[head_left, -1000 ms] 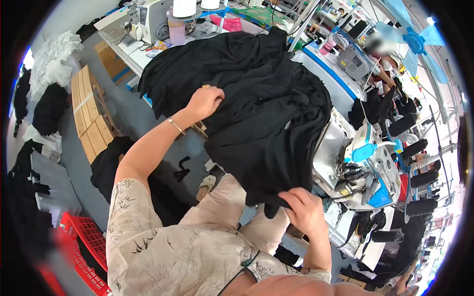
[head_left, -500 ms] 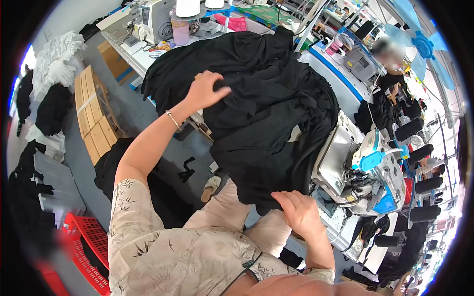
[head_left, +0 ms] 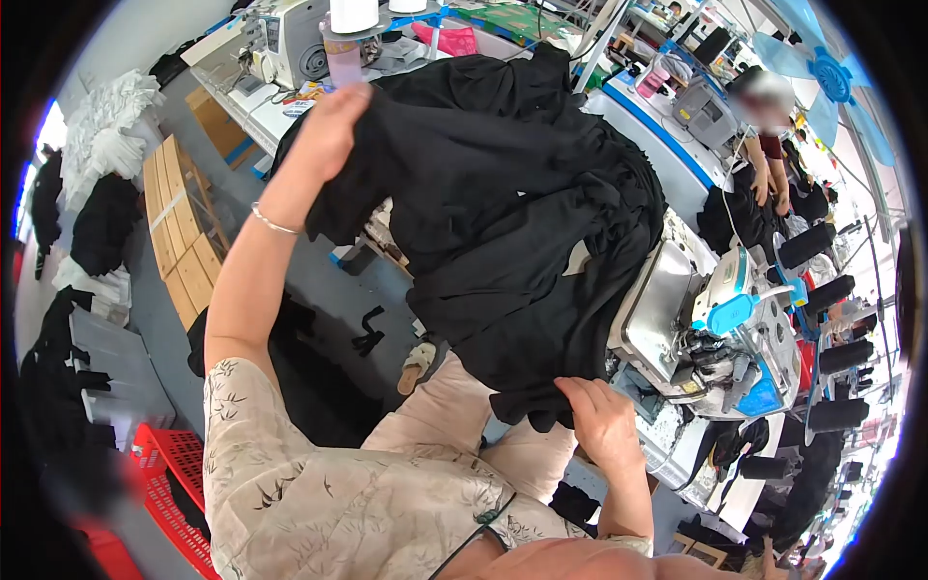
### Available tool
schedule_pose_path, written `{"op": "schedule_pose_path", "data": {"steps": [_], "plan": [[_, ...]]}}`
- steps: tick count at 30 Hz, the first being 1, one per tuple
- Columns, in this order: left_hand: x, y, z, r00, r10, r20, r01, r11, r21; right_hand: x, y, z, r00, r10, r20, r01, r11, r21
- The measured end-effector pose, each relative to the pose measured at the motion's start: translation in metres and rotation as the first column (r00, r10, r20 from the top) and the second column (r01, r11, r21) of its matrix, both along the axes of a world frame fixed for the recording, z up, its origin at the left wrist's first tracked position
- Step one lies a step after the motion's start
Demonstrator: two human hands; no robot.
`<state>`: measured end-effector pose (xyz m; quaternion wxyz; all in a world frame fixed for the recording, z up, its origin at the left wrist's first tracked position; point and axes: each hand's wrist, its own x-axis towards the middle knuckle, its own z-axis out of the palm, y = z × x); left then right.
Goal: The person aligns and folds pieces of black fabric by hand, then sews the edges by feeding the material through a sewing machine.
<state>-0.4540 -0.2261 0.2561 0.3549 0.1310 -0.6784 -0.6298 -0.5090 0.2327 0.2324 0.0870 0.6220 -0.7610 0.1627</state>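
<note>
A large black cloth (head_left: 503,184) lies in folds over the work table, its near end hanging down above my knees. My left hand (head_left: 332,130), a bracelet on its wrist, is closed on the cloth's upper left part and holds it raised and stretched. Low on the right, my right hand (head_left: 601,418) pinches the near edge of the same cloth between thumb and fingers. Just right of the cloth stands a sewing machine (head_left: 730,309) with a metal plate (head_left: 657,309) beside it.
Behind the cloth are a white machine (head_left: 290,43) and thread cones (head_left: 354,14). A wooden bench (head_left: 184,232) and a red basket (head_left: 174,483) stand at the left. At the upper right, a co-worker's hands (head_left: 770,188) touch dark cloth near a blue fan (head_left: 829,77).
My left hand has moved up and left and closed on the cloth, lifting it. My right hand has shifted slightly right with the near edge. The co-worker's arms have come into view.
</note>
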Motion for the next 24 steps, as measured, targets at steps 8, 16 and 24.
{"op": "schedule_pose_path", "data": {"steps": [8,16,24], "plan": [[0.029,-0.002,0.027,0.88,0.026,0.474,0.26,0.81,-0.526,-0.004,0.013,-0.004,0.998,-0.056,0.041,0.056,0.998,0.007],[0.059,0.022,0.01,0.877,-0.326,0.352,0.316,0.945,0.089,0.001,0.019,0.002,0.989,0.001,0.145,-0.003,1.0,0.013],[0.073,0.022,-0.06,0.831,0.01,0.557,0.052,0.994,-0.095,0.02,0.025,0.013,0.965,0.107,0.24,-0.088,0.992,-0.089]]}}
